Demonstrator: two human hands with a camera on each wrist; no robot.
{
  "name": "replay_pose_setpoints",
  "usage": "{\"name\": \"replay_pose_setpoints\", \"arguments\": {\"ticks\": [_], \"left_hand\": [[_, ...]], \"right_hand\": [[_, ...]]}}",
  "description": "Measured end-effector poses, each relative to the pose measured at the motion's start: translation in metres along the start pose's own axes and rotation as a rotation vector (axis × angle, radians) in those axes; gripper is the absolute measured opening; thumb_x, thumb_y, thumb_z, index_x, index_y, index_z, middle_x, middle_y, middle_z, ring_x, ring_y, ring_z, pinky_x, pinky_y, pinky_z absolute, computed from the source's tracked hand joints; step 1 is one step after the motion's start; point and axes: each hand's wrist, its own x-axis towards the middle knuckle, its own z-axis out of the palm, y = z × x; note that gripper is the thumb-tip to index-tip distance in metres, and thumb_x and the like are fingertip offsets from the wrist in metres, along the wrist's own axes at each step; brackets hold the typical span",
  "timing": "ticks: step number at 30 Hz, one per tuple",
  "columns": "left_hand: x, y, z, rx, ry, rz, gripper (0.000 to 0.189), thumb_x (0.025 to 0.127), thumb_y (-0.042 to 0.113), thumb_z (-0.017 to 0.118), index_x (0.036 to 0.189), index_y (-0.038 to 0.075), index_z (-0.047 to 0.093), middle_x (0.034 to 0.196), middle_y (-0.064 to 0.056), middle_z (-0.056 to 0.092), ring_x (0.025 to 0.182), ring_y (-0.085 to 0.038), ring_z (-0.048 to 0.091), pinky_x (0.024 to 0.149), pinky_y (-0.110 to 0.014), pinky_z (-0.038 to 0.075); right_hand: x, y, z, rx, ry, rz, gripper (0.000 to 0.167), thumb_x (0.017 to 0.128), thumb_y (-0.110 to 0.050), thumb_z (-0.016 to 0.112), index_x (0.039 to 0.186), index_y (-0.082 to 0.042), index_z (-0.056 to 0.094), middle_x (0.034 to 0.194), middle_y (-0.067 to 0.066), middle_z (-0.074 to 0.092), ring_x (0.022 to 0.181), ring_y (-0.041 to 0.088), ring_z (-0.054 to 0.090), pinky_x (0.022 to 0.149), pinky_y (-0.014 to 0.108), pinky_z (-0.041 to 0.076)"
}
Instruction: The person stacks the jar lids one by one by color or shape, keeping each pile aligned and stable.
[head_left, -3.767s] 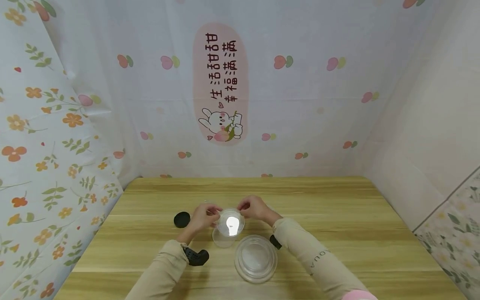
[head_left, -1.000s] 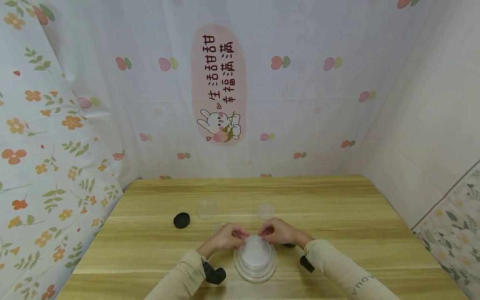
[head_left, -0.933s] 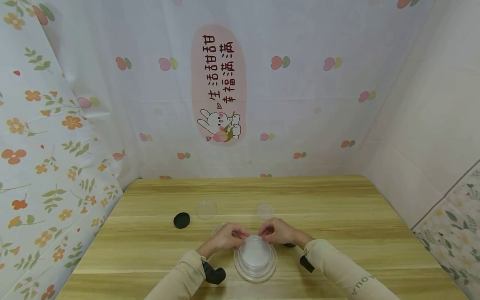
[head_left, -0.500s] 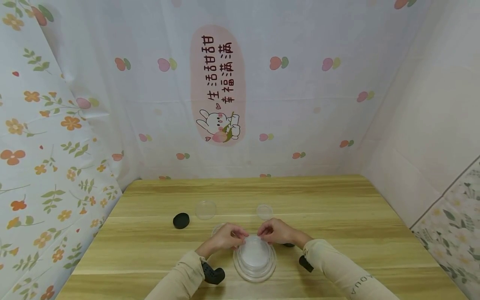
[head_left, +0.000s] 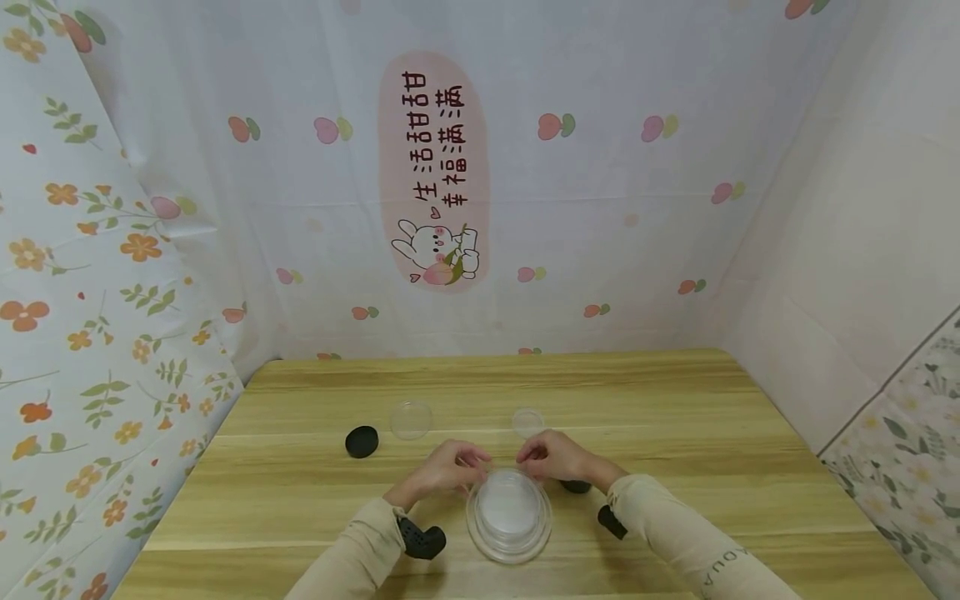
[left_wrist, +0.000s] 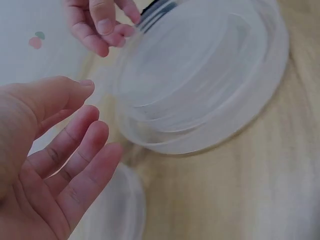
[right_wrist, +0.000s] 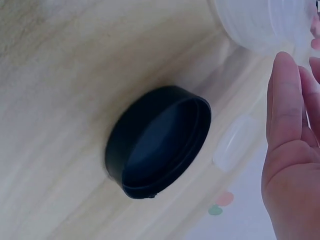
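Black lid left of left hand, well clear of it, on wood table. Clear disc next, beyond left hand, lying flat, see-through, thin rim.

Left hand at far left side of stack: palm inward, thumb apart from fingers, fingers extended and slightly bent, pinching nothing; gap to stack shows in left wrist view. Beige sleeve, black wrist device behind the hand. Another clear round piece close below left fingers, mostly hidden in head view.

Stack of clear round pieces between the hands, slightly nearer the body than the fingertips. Wide ring at bottom, narrower tiers above, flat cloudy-looking top, sitting level. Contents under top can't be made out.

Small clear disc just beyond right fingers, flat.

Right hand at far right side of stack: fingers extended, side by side, pinching nothing; can't tell if tips touch the rim. Second black lid under right hand, hollow side up, raised rim. Another wrist device at right cuff.
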Motion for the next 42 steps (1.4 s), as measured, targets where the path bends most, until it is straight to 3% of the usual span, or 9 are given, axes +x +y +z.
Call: {"name": "replay_pose_setpoints", "arguments": {"ticks": [4,13,19,27,31,35,42], "left_hand": [[0.0,0.001,-0.008,0.0,0.034,0.017,0.029,0.079,0.002,0.057,0.106,-0.01,0.057,0.085,-0.016,0.059,0.067,-0.028,0.058,0.053,-0.035,0.05],[-0.004,-0.006,-0.029,0.055,0.102,0.024,0.032,0.08,0.005,0.056,0.108,-0.009,0.056,0.087,-0.013,0.06,0.071,-0.021,0.058,0.057,-0.034,0.05],[-0.009,-0.004,-0.047,0.092,0.151,-0.013,0.029,0.083,0.006,0.057,0.109,-0.007,0.055,0.085,-0.01,0.057,0.075,-0.03,0.057,0.058,-0.039,0.05],[-0.015,0.003,-0.078,0.153,0.155,-0.048,0.027,0.084,0.005,0.057,0.108,-0.007,0.056,0.089,-0.013,0.057,0.079,-0.029,0.057,0.06,-0.036,0.05],[-0.019,0.005,-0.093,0.136,0.171,-0.079,0.029,0.085,0.006,0.056,0.111,-0.007,0.053,0.091,-0.015,0.056,0.086,-0.038,0.054,0.065,-0.043,0.049],[-0.019,0.002,-0.102,0.15,0.231,-0.125,0.03,0.085,0.007,0.055,0.112,-0.006,0.054,0.091,-0.014,0.056,0.086,-0.035,0.055,0.066,-0.044,0.049],[-0.016,-0.01,-0.106,0.188,0.351,-0.156,0.028,0.084,0.003,0.056,0.109,-0.008,0.054,0.09,-0.015,0.056,0.081,-0.027,0.056,0.065,-0.039,0.049]], "right_hand": [[0.001,-0.002,-0.003,-0.008,0.008,-0.01,0.015,0.084,0.0,0.053,0.093,0.009,0.061,0.081,0.009,0.062,0.063,0.016,0.058,0.054,0.027,0.05],[0.018,-0.013,-0.004,-0.093,0.038,-0.075,0.016,0.085,-0.005,0.055,0.093,0.005,0.063,0.085,0.004,0.06,0.068,0.008,0.054,0.059,0.02,0.047],[0.036,-0.026,-0.003,-0.079,0.036,-0.067,0.018,0.086,-0.007,0.054,0.096,0.005,0.063,0.086,0.006,0.061,0.067,0.01,0.054,0.06,0.022,0.046],[0.062,-0.033,0.001,0.031,0.044,-0.054,0.021,0.088,-0.005,0.052,0.099,0.01,0.059,0.09,0.024,0.06,0.077,0.029,0.059,0.061,0.031,0.051],[0.076,-0.032,0.007,0.059,0.072,-0.006,0.022,0.088,-0.008,0.053,0.101,0.009,0.059,0.089,0.023,0.06,0.076,0.026,0.058,0.062,0.031,0.051],[0.082,-0.042,0.011,0.091,0.103,0.023,0.021,0.089,-0.006,0.051,0.101,0.009,0.059,0.089,0.024,0.059,0.077,0.027,0.058,0.064,0.036,0.05],[0.102,-0.036,0.023,0.085,0.167,0.036,0.021,0.087,-0.005,0.052,0.1,0.01,0.06,0.084,0.021,0.06,0.07,0.022,0.058,0.06,0.032,0.051]]}}
